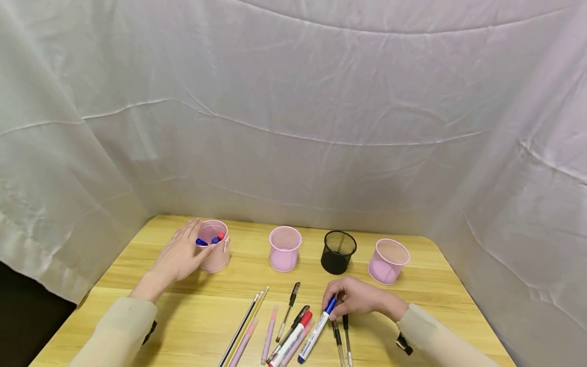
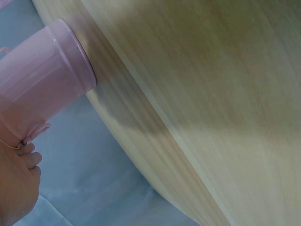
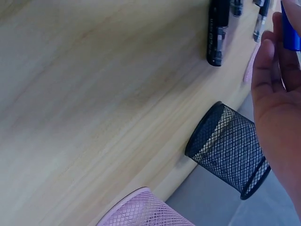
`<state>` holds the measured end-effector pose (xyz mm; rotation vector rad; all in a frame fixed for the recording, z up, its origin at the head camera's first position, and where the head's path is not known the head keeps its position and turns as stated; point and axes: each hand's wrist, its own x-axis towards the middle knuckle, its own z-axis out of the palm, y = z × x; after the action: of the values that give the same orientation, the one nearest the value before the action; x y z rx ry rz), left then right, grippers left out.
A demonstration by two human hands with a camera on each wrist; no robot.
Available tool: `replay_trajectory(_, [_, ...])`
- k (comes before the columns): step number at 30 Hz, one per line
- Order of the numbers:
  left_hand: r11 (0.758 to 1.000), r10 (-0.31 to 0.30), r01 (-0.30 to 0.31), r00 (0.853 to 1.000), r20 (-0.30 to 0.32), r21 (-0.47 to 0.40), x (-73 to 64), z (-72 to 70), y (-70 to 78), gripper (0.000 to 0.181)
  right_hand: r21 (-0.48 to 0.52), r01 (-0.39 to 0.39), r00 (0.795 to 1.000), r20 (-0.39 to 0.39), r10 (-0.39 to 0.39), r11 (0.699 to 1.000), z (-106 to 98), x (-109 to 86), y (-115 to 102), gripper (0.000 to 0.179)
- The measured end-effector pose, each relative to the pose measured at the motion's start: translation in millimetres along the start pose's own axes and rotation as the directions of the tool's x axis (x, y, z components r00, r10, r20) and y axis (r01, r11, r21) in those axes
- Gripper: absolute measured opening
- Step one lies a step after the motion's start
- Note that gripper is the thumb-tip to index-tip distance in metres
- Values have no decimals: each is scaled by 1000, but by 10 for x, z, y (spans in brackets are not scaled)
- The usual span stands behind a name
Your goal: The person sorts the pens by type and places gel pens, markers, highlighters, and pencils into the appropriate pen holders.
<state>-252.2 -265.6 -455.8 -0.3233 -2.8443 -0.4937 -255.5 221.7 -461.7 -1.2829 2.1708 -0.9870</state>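
Note:
At the table's left, my left hand (image 1: 181,252) holds a solid pink pail (image 1: 215,260) by its side, thumb across the front and fingers along the left of the rim. Blue and red marker caps (image 1: 220,236) poke up inside that pail. In the left wrist view the pail (image 2: 44,75) lies sideways across the picture, with part of the hand (image 2: 19,183) by its handle. My right hand (image 1: 353,298) pinches a white whiteboard marker (image 1: 316,334) near its blue cap. The blue cap (image 3: 290,33) shows between the fingers in the right wrist view.
Right of the pail stand a pink mesh cup (image 1: 284,255), a black mesh cup (image 1: 338,257) and another pink mesh cup (image 1: 385,267). Pencils (image 1: 245,326), pink pens (image 1: 269,334), black pens (image 1: 289,311) and a red-capped marker (image 1: 293,336) lie at the front. A grey curtain (image 1: 293,127) hangs behind.

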Motion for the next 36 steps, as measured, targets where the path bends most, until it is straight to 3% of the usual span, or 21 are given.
replay_trajectory(7, [1000,10,-10,1000,2,6,-6,-20,18,92,72,27,999,-49,-24,997,-14,-45,-33,18])
replay_trajectory(18, [1000,16,-16,1000,-5,3,-6,-11,12,92,282,4,987,-155,41,959,33,-56,-131,30])
replay_trajectory(28, [1000,7,-7,1000,-6,17,-11,9,-11,93,305,80,956,-292,13,949,40,45,-272,20])
replay_trajectory(36, [1000,8,-8,1000,-12,15,-8,2,17,92,403,113,934,-355,41,908,34,200,-436,22])
